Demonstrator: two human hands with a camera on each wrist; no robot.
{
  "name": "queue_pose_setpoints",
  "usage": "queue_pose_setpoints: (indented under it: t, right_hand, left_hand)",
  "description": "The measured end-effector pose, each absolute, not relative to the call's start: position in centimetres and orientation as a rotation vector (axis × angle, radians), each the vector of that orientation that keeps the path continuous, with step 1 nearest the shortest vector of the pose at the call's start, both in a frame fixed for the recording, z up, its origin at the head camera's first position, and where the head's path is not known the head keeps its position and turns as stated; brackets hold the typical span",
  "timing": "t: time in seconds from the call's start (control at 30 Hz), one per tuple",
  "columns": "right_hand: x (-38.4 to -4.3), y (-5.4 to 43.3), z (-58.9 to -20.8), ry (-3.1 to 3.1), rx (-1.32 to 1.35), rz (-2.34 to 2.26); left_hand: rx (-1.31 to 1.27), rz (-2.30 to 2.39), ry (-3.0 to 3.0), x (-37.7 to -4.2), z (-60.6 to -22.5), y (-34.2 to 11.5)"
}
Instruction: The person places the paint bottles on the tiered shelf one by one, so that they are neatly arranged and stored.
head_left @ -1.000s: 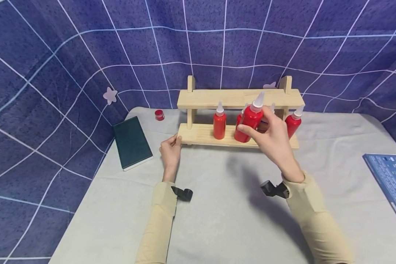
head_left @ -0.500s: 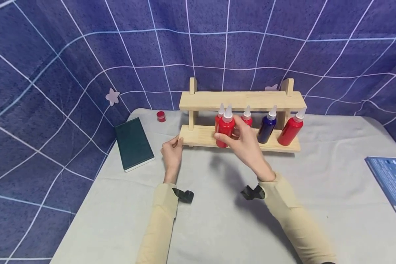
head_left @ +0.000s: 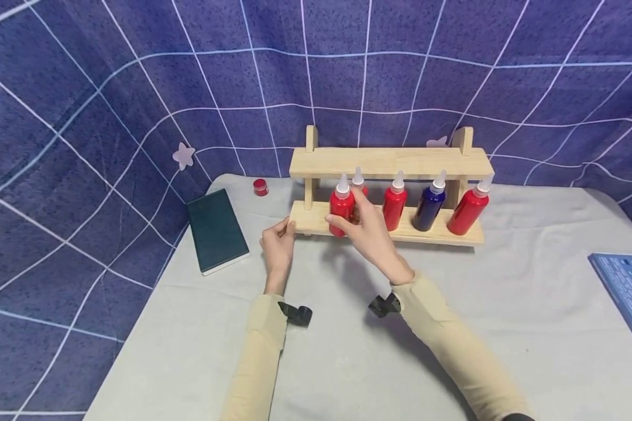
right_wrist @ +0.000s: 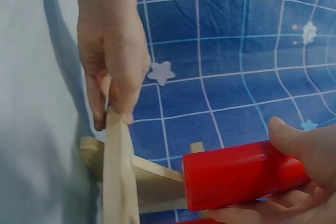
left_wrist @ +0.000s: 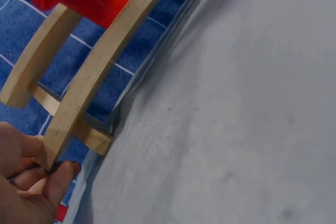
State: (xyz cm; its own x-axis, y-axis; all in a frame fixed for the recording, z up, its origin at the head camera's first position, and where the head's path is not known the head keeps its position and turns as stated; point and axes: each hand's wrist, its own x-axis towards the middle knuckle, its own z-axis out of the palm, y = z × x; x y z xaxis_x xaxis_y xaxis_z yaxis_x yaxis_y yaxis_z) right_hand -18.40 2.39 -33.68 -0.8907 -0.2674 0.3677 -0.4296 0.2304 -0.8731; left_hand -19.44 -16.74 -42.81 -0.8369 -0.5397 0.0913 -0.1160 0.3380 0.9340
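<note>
A two-tier wooden rack (head_left: 388,162) stands at the back of the table. My left hand (head_left: 277,248) pinches the left end of its lower shelf (left_wrist: 79,95). In my right hand (head_left: 368,231) is a red squeeze bottle (head_left: 340,207) with a white nozzle, gripped between thumb and fingers in front of the lower shelf's left part. Behind it stands another red bottle (head_left: 359,180), partly hidden by the hand. Farther right on that shelf are a red bottle (head_left: 394,206), a dark blue bottle (head_left: 429,206) and a red bottle (head_left: 467,210) leaning to the right.
A small red jar (head_left: 260,187) sits left of the rack. A dark green book (head_left: 217,231) lies at the table's left edge, and a blue printed box (head_left: 624,298) at the right edge. A blue gridded curtain (head_left: 347,76) hangs behind.
My right hand has carried the red bottle leftward along the rack, uncovering the blue bottle and the red one beside it. My left hand stays at the shelf end.
</note>
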Motion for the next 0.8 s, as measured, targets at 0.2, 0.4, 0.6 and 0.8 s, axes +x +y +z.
queue_pose_setpoints:
  t: [0.2, 0.4, 0.6, 0.8]
  right_hand:
    - [-19.1, 0.9, -34.4, -2.375, 0.667, 1.759]
    - [-19.9, -0.5, -35.0, -2.377, 0.648, 1.69]
    - [-20.9, -1.6, -35.6, -2.375, 0.605, 1.704]
    - [-21.5, -2.2, -36.1, -2.399, 0.556, 1.715]
  left_hand:
    - [0.588, -1.511, -2.224, -19.5, -42.9, -16.7]
    - [0.601, -1.495, -2.228, -19.6, -42.8, -16.8]
    - [0.597, -1.502, -2.218, -19.6, -42.7, -16.9]
    - [0.591, -1.499, -2.221, -19.4, -42.8, -16.6]
